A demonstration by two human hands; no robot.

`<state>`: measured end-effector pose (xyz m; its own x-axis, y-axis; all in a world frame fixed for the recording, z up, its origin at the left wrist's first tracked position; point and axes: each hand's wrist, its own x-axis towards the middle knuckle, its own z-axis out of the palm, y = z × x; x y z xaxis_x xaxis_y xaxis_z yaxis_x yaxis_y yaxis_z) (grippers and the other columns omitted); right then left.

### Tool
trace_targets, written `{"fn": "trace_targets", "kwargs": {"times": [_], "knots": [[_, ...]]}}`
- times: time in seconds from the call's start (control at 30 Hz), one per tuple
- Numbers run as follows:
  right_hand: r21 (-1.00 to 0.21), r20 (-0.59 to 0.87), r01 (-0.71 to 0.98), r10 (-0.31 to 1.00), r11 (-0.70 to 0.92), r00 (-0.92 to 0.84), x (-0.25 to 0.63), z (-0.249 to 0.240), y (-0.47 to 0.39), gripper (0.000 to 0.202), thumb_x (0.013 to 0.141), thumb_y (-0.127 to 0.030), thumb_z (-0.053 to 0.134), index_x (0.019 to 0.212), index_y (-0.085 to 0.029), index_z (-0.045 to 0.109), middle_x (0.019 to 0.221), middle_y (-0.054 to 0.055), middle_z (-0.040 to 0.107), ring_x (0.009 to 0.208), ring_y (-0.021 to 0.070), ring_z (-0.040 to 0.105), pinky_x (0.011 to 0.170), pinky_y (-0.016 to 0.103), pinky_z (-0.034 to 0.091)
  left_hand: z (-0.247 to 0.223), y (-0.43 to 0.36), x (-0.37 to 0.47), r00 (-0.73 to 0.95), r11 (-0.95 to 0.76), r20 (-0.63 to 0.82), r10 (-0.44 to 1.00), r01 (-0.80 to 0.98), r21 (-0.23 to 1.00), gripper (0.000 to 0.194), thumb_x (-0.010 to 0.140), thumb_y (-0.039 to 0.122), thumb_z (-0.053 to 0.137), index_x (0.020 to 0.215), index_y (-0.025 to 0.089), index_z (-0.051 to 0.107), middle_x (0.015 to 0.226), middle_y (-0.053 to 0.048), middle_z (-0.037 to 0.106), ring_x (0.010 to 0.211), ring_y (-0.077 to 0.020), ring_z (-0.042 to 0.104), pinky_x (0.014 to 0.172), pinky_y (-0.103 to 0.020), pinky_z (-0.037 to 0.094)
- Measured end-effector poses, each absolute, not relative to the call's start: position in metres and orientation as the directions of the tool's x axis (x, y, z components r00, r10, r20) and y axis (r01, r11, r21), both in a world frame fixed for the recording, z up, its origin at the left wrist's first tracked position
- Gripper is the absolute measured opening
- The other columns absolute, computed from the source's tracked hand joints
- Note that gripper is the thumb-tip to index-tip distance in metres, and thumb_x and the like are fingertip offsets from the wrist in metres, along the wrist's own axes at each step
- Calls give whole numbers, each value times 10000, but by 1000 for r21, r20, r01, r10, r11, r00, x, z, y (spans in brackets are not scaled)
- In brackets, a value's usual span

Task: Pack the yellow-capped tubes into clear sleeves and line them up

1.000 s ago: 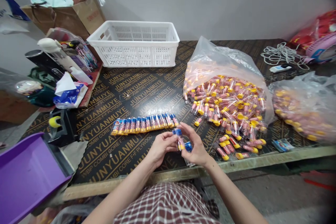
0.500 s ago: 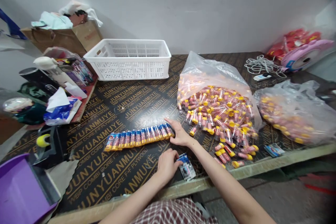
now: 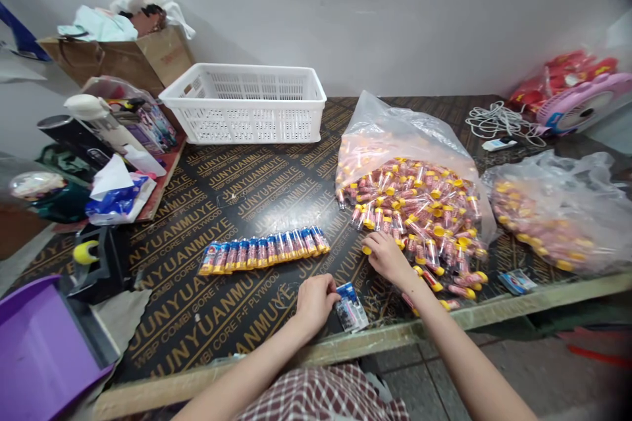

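Brushing the loose pile [image 3: 419, 200] beside the right hand [image 3: 390, 260], which pinches a yellow-capped tube [image 3: 367, 250], could set tubes rolling; the left hand [image 3: 313, 302], grip unclear, might nudge the adjacent packets [image 3: 351, 312] off the tabletop [image 3: 291, 200].

Head view, forward and down across the table [image 3: 264, 194].

The camera sits on the person's head, above the table's near edge; it faces over the tabletop toward the wall [image 3: 345, 20], tilted down, so the near edge runs low in the frame, rising toward the right, and the far edge lies above mid-height; it is near enough that the left hand [image 3: 316, 302] and right hand [image 3: 388, 260] show with their forearms, entering from below; the field is wide, taking in floor [image 3: 419, 388] beyond the near edge.
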<state>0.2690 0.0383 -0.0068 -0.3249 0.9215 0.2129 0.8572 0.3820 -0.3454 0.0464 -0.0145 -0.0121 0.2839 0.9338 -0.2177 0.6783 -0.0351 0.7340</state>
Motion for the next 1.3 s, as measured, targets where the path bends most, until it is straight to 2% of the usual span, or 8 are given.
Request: {"fn": "trace_targets", "kwargs": {"times": [0.1,0.17,0.27,0.4,0.5,0.7,1.1,1.3], "knots": [[-424,307,834,922,353,-235,256,2,26,302,791,-120,486,1082,-173,547,988,81,604,930,214,557,822,365,464,-11,-13,44,241,56,-210,948,523,851,107,647,189,677,615,175,577,661,5,631,658,-144,572,644,-260,400],[-540,352,777,925,324,-142,244,12,16,310,845,-178,480,1153,-193,518,1014,68,610,918,193,579,812,349,484,-8,-10,39,200,229,-292,935,285,931,135,646,210,652,623,176,524,586,20,588,586,-135,566,598,-255,424],[-771,356,572,934,280,22,224,25,-1,207,846,-223,539,1045,-225,598,1003,47,629,937,183,597,842,341,490,3,-1,28,147,445,-427,892,-121,887,233,619,243,666,669,189,445,515,50,558,484,-120,556,532,-246,450],[-919,278,326,952,223,132,201,35,-18,183,816,-224,593,995,-228,636,1045,64,613,994,196,593,843,335,510,24,12,9,66,448,-457,887,-359,818,393,484,140,757,781,170,501,559,46,624,469,-96,565,527,-216,468],[-934,273,271,954,232,125,190,36,-26,208,822,-214,587,1018,-245,649,1065,66,591,993,187,586,822,313,526,33,19,0,33,428,-460,888,-427,796,360,467,151,794,756,129,580,614,15,654,512,-84,581,546,-201,484],[-905,322,322,942,277,92,180,33,-34,256,828,-197,575,1062,-262,653,1069,71,590,976,192,589,820,335,536,32,25,-5,-6,422,-498,867,-520,743,310,484,276,840,670,109,655,639,-3,668,554,-91,599,557,-207,501],[-834,381,442,924,330,29,173,32,-38,330,816,-154,565,1103,-294,644,1071,62,608,999,210,591,886,378,494,28,25,-6,-60,414,-511,858,-508,756,350,479,377,840,629,116,662,589,-20,667,551,-110,608,564,-215,483],[-853,325,389,937,348,-125,168,31,-38,331,853,-134,495,1103,-296,639,1078,53,604,1001,188,593,879,346,499,37,19,1,-14,347,-401,916,-473,810,329,586,397,786,715,120,664,681,-20,678,614,-116,610,606,-227,490]]}}
